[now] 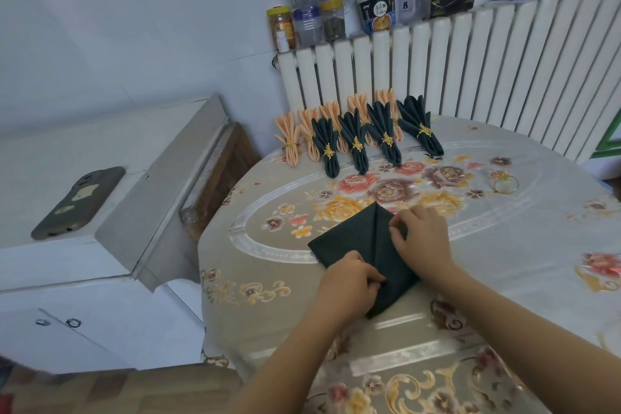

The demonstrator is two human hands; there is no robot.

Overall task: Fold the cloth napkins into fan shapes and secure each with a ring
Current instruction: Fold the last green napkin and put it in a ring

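Note:
A dark green napkin (356, 239) lies flat on the flowered tablecloth (504, 262), with one fold running down its middle. My left hand (349, 286) pinches the napkin's near edge. My right hand (420, 239) pinches its right edge. A loose gold ring (505, 184) lies on the cloth at the far right. Along the table's back edge stand several ringed fans: dark green ones (356, 141) in front and peach ones (290, 141) behind.
A white radiator (470, 60) backs the table, its top shelf crowded with jars and bottles (305, 7). A phone (79, 202) rests on the white cabinet at left. A wooden chair back (218, 178) sits between cabinet and table.

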